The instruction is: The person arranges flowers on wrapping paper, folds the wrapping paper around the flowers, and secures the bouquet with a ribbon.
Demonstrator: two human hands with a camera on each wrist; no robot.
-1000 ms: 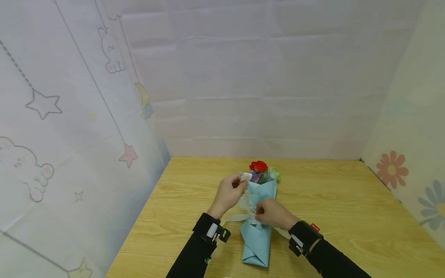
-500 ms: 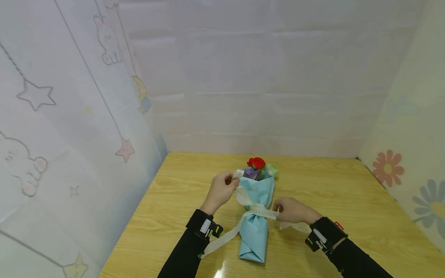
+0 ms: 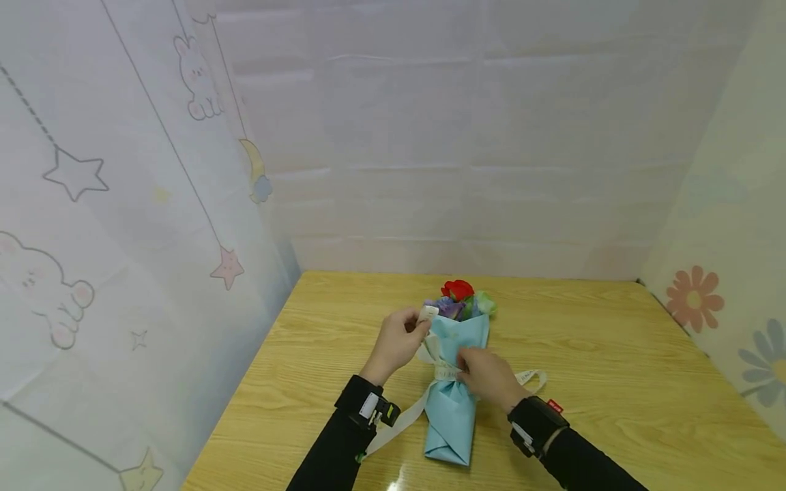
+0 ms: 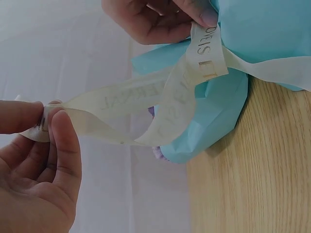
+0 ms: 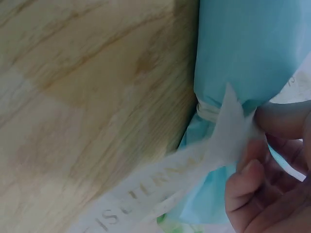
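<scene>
A bouquet wrapped in light blue paper (image 3: 451, 426) lies on the table, with red, purple and pale green flowers (image 3: 457, 291) at its far end. A cream ribbon (image 4: 114, 99) printed with letters goes round its gathered middle. My left hand (image 3: 396, 344), left of the flowers, pinches the ribbon near one end, and a loop stretches from it toward the middle. At the tied part, my right hand (image 3: 491, 375) pinches the ribbon between thumb and fingers. In the right wrist view, a ribbon length (image 5: 155, 182) trails from those fingers. The bouquet's underside is hidden.
The wooden table (image 3: 589, 354) extends on both sides of the bouquet. A ribbon tail (image 3: 399, 426) hangs down toward my left sleeve, and another ribbon loop (image 3: 533, 378) sticks out right of my right hand. Printed cloth walls (image 3: 393, 150) enclose the table's back and sides.
My right hand drew the ribbon rightward across the bouquet, then came back left to its middle. The left hand keeps its pinch on the ribbon, near the same spot.
</scene>
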